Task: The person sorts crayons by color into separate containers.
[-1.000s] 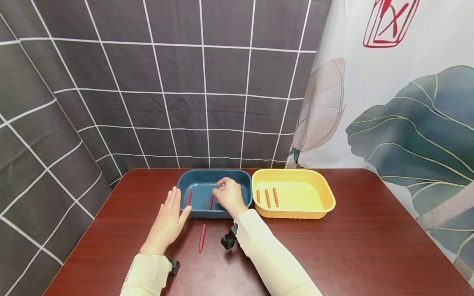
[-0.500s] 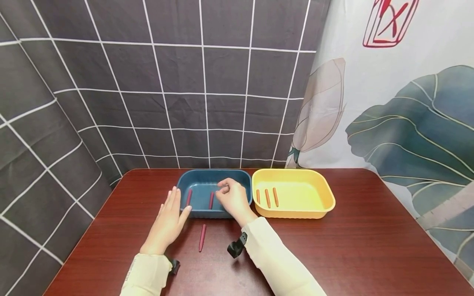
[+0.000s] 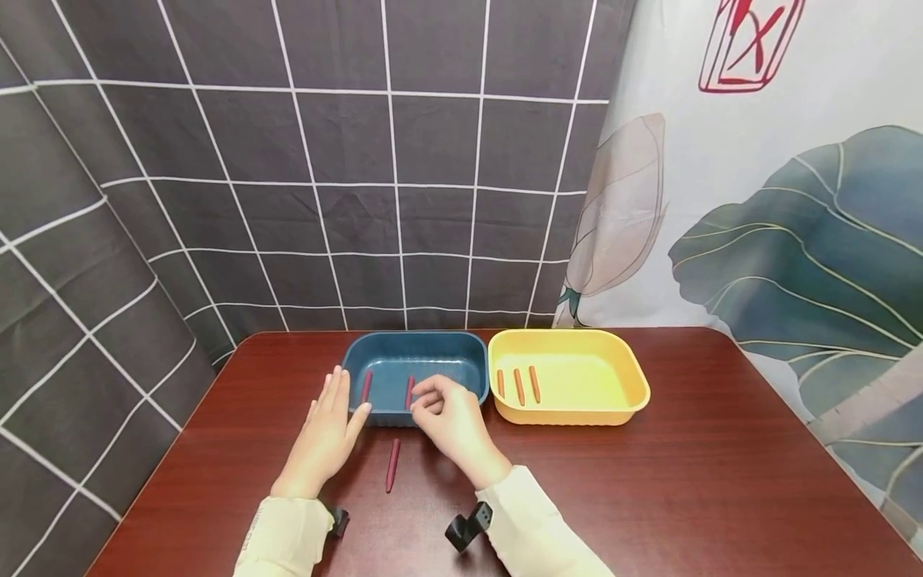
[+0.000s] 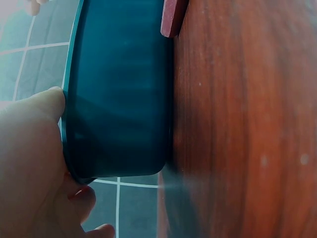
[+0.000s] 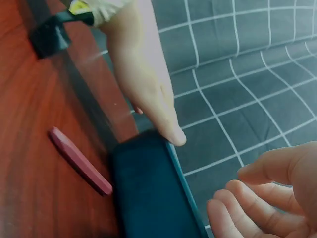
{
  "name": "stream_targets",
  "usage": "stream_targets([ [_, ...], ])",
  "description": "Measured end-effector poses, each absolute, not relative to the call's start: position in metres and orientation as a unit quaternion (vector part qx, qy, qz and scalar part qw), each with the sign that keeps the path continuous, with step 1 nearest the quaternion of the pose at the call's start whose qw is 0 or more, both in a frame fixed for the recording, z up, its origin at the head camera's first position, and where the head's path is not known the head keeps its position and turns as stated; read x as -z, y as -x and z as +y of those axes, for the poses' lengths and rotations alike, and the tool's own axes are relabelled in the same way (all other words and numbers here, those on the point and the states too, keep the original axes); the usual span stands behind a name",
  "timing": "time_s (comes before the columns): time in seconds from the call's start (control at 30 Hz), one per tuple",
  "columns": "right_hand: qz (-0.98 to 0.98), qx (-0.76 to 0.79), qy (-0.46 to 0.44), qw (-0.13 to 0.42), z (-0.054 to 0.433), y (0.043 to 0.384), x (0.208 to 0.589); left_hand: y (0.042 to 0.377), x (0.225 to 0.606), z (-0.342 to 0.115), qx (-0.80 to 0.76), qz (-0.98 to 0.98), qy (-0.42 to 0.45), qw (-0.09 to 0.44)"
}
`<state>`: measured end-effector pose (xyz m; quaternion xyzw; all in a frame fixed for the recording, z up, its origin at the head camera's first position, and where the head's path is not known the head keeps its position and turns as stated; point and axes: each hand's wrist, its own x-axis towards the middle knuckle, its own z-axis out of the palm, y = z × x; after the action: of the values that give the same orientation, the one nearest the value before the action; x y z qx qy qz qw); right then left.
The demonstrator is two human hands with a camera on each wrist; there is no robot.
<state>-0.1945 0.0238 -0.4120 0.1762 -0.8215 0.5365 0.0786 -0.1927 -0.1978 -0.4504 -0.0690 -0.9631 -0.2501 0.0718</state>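
Observation:
At the left end of the blue tray, my left hand rests with its fingers straight along the side and its thumb touching the rim. In the left wrist view the thumb of this left hand lies at the tray's rim. Inside the tray lie two dark red crayons, one left crayon near my left thumb and one middle crayon. Above the tray's front rim hovers my right hand, fingers loosely bent and holding nothing, as the right wrist view also shows. A third dark red crayon lies on the table before the tray.
Against the blue tray's right side stands a yellow tray with three orange crayons at its left. Both trays stand near the back of the brown table. A dark checked curtain hangs behind.
My right hand has drawn away from the middle crayon in the blue tray and come back toward the front rim. The left hand has stayed in place.

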Motion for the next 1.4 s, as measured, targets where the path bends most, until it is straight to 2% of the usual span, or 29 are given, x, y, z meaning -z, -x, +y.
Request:
stream_targets([
  [0.37, -0.830, -0.524, -0.182, 0.060, 0.014, 0.172, 0.432, 0.193, 0.451, -0.198, 0.257, -0.962, 0.063, 0.061],
  [0.77, -0.852, -0.491, -0.183, 0.017, 0.002, 0.171, 0.452, 0.193, 0.452, -0.199, 0.258, -0.962, 0.066, 0.066],
  [1.0, -0.863, -0.476, -0.168, 0.020, -0.003, 0.171, 0.458, 0.192, 0.450, -0.198, 0.254, -0.962, 0.070, 0.068],
  [1.4, -0.902, -0.403, -0.141, 0.060, -0.018, 0.173, 0.465, 0.191, 0.448, -0.198, 0.253, -0.962, 0.073, 0.068],
])
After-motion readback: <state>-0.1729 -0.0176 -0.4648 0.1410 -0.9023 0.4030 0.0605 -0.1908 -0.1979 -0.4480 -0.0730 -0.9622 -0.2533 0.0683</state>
